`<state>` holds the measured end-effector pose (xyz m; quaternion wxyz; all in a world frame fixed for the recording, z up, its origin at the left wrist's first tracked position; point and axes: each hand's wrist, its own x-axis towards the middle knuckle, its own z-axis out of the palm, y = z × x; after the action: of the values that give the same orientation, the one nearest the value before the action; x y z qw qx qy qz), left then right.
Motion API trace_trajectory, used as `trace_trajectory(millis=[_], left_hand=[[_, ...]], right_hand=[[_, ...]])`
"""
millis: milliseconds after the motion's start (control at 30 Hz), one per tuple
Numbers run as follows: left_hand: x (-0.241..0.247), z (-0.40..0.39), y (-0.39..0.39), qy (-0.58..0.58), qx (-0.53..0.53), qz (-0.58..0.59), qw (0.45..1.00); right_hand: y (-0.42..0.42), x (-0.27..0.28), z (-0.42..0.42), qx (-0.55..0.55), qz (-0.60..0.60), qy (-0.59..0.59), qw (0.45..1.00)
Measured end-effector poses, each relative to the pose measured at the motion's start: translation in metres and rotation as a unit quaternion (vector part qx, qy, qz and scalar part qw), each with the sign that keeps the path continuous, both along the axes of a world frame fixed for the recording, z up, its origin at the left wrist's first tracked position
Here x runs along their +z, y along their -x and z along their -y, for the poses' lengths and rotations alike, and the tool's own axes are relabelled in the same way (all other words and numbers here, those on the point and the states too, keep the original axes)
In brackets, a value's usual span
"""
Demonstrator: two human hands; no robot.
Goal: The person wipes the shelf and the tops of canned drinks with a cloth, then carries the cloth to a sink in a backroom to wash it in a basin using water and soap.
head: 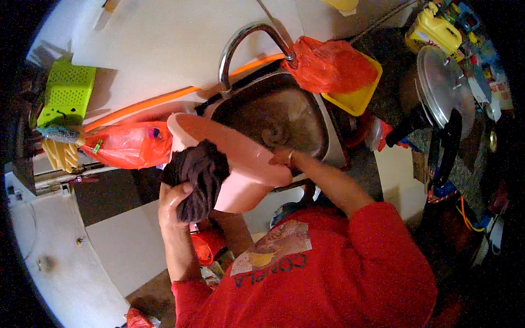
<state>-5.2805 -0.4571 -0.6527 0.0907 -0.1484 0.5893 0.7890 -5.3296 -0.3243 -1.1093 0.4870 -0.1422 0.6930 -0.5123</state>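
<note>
A bunched dark cloth [199,180] is gripped in my left hand [176,201], thumb over its front. Beside it, a pink plastic basin [246,164] is tipped on its side at the front edge of a metal sink [283,115]. My right hand [283,158] is at the basin's right rim, over the sink; its fingers are partly hidden, and it seems to hold the rim. The curved chrome faucet [246,30] arches above the sink's back edge. I cannot tell whether the basin holds anything.
Left of the basin lies a full red plastic bag [131,143], near yellow rubber gloves [61,153] and a green perforated rack [67,92]. Right of the sink, a red bag [332,67] lies over a yellow tray [361,98]. Farther right are a pressure cooker [441,90] and a yellow jug [439,35].
</note>
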Motion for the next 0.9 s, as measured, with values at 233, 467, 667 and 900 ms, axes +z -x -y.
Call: trace_trajectory(millis=[233,467,667,900], left_hand=[[-0.052,0.079,-0.082,0.005,0.138,0.182,0.974],[-0.192,0.092,-0.072,-0.05,0.08,0.305,0.948],[-0.21,0.066,-0.085,-0.104,0.068,0.284,0.951],[-0.223,0.059,-0.079,-0.118,0.092,0.256,0.955]], right_hand=[[0.062,0.138,-0.098,-0.367,-0.119,0.031,0.922],[0.077,0.182,-0.116,-0.304,-0.383,-0.241,0.838],[0.105,0.212,-0.111,-0.412,-0.568,-0.133,0.7],[0.254,0.19,-0.153,-0.458,-0.294,-0.186,0.818]])
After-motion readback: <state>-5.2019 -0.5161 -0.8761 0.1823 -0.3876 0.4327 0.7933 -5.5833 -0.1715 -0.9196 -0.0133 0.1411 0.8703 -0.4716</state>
